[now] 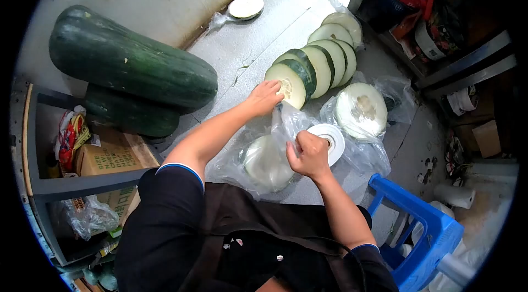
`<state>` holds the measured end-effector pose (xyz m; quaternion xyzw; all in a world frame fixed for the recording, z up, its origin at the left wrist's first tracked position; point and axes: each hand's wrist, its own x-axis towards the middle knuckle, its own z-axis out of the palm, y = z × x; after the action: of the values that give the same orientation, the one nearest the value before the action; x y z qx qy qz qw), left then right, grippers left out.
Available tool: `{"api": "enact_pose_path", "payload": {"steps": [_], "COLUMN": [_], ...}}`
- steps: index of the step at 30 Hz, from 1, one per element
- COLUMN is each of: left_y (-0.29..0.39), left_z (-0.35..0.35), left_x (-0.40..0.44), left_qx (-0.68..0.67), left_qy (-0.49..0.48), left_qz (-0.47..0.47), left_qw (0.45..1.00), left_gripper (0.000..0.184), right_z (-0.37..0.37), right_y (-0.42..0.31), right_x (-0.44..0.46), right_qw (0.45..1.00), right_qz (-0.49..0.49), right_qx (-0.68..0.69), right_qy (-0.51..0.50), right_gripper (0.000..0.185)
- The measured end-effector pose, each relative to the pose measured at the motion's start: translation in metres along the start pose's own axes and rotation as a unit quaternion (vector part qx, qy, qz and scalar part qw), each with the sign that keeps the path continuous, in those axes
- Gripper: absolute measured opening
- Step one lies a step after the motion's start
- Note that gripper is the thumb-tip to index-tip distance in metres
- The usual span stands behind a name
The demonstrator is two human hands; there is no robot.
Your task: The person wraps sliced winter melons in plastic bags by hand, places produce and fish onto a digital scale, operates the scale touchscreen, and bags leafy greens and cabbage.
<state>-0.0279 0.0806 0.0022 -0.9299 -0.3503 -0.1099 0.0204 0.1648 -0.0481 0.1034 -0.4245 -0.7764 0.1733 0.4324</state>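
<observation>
My left hand [265,97] rests at the near end of a row of cut winter melon slices [320,69], its fingers closed at the edge of the nearest slice [292,84]. My right hand [309,154] is closed in a fist around clear plastic film [290,122], beside a white roll [334,144]. The film stretches up from the right hand towards the left. Below it lies a melon slice wrapped in clear plastic [267,163]. Another wrapped slice [361,109] sits to the right of the roll.
Two whole dark green melons [132,58] lie at the left, above a shelf with a cardboard box [113,152]. A cut piece [246,7] lies at the back by the wall. A blue plastic stool [421,220] stands at the lower right, with cluttered shelves [467,61] behind.
</observation>
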Motion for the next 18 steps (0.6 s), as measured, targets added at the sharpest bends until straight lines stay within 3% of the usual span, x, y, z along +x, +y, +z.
{"api": "enact_pose_path", "payload": {"steps": [3,6,11,13,14,15,18], "left_y": [-0.009,-0.003,-0.016,-0.039,-0.035,-0.022,0.004], "left_z": [0.008,-0.027,-0.127,-0.160,-0.188,-0.220,-0.247], "left_x": [-0.039,-0.073,-0.114,-0.144,-0.150,-0.151,-0.163], "left_qx": [-0.055,-0.109,-0.074,-0.123,-0.276,-0.381,-0.622], "left_qy": [-0.093,-0.084,0.048,0.155,0.195,0.206,0.218], "left_qz": [-0.095,-0.296,-0.553,-0.545,-0.558,-0.523,-0.429], "left_qw": [0.990,0.945,0.828,0.815,0.758,0.734,0.618], "left_gripper": [0.022,0.027,0.053,0.055,0.051,0.046,0.057], "right_z": [-0.002,0.003,0.003,0.004,0.005,0.008,0.018], "right_y": [0.001,0.006,0.013,0.016,0.017,0.016,0.006], "right_x": [0.002,-0.005,-0.011,-0.007,-0.009,-0.007,0.006], "right_qw": [0.998,0.997,0.983,0.979,0.970,0.958,0.875], "right_qz": [-0.036,0.068,0.159,0.167,0.221,0.231,0.287], "right_qx": [-0.035,-0.008,0.025,0.050,0.074,0.152,0.377], "right_qy": [0.023,0.048,0.092,0.109,0.072,0.080,0.100], "right_gripper": [0.024,0.023,0.018,0.015,0.010,0.010,0.010]}}
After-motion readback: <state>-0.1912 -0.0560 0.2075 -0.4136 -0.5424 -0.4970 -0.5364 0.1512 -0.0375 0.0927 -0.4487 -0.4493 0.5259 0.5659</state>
